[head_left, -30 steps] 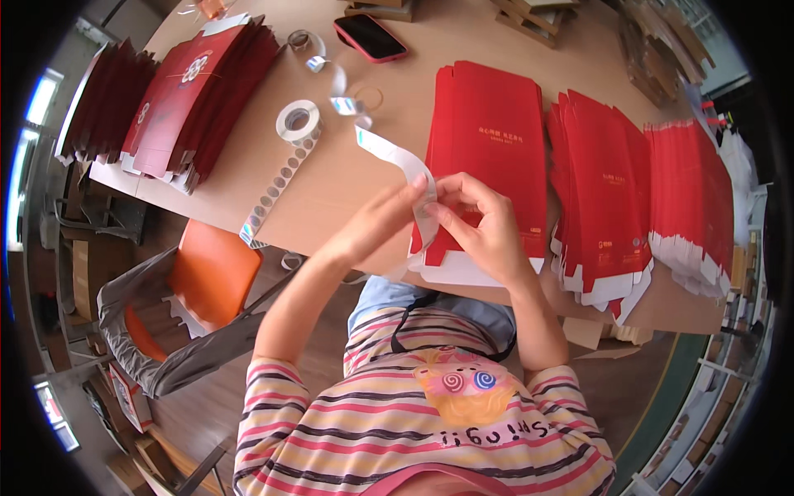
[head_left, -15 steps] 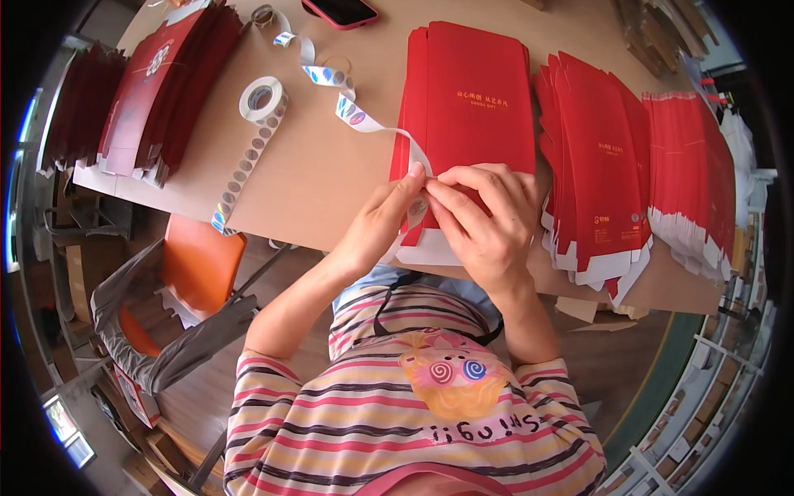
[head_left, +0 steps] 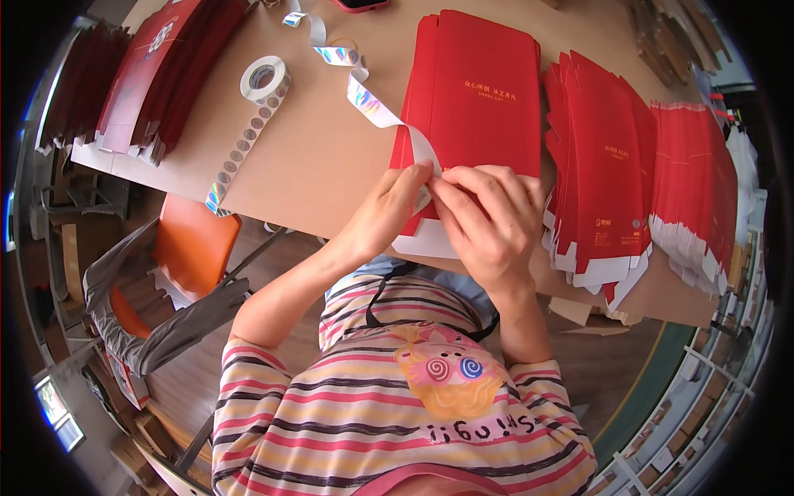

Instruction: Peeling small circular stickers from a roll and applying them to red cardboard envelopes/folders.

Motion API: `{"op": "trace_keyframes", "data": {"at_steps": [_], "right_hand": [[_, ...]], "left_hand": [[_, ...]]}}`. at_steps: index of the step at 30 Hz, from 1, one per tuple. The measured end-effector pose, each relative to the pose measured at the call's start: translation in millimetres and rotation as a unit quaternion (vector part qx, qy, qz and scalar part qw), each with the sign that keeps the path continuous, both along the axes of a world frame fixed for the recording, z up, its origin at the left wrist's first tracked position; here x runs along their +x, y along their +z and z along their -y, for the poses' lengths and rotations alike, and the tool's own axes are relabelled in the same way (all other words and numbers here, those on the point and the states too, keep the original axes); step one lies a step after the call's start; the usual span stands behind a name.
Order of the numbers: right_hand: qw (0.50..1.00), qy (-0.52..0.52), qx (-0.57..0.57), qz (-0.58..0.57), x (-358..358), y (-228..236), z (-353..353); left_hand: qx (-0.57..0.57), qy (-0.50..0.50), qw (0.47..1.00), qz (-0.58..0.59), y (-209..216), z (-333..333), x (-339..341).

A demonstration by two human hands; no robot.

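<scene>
A white strip of round, shiny stickers (head_left: 372, 108) runs curling from the far side of the table to my hands. Its near end is pinched between the thumb and fingers of my left hand (head_left: 382, 208). My right hand (head_left: 490, 221) meets it there, thumb and index finger pressed together at the strip's edge. Whether a loose sticker sits between those right fingertips is hidden. Beneath both hands lies a stack of flat red cardboard boxes (head_left: 486, 62) with gold print and white bottom flaps.
Left of the strip, a sticker roll (head_left: 247, 81) trails its tail to the table's front edge. More red box stacks stand at right (head_left: 597, 124) and far left (head_left: 139, 91). A phone (head_left: 361, 4) lies at the back. An orange chair (head_left: 194, 240) stands below left.
The view has shifted slightly. My hands stay together at the strip's end, with the left thumb now closer to the right fingertips and less of the strip's end showing below them.
</scene>
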State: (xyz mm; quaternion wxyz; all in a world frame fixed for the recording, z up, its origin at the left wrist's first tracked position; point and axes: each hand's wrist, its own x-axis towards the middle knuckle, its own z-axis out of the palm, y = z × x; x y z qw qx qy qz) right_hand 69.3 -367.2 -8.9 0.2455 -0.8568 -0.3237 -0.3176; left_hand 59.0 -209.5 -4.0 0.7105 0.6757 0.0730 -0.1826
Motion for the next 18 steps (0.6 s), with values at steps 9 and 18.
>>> {"op": "trace_keyframes", "data": {"at_steps": [9,18], "right_hand": [[0.999,-0.007,0.012,0.046,-0.1,-8.8,-1.3],[0.860,0.033,0.207,-0.465,25.5,17.9,114.3]], "left_hand": [[-0.015,-0.001,0.992,-0.124,4.5,0.1,3.9],[0.023,-0.158,0.986,0.042,-5.9,-9.1,5.1]]}}
